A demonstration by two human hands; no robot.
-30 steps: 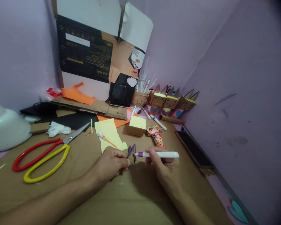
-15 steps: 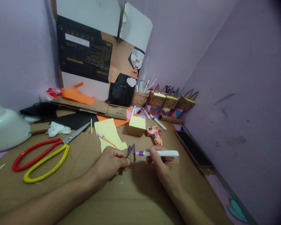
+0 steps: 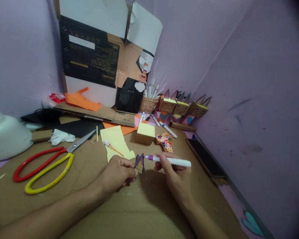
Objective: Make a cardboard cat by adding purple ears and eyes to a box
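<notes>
Between its thumb and fingers, my left hand pinches a small cardboard piece with purple marker along its edges. A white marker with a purple collar is in my right hand, its tip at the upper part of the piece. Behind my left hand lies a pale yellow paper sheet with a white-ended orange item on it. A small box with a yellow top stands just beyond the hands, beside a flower-patterned item.
Scissors with red and yellow handles lie at left, near a white bowl. A phone lies at right. Behind stand a large open box, a marker basket and several eared cardboard figures.
The marker tip has shifted up along the cardboard piece, and the marker now slants more, its tip higher than its back end. My left hand has hardly moved.
</notes>
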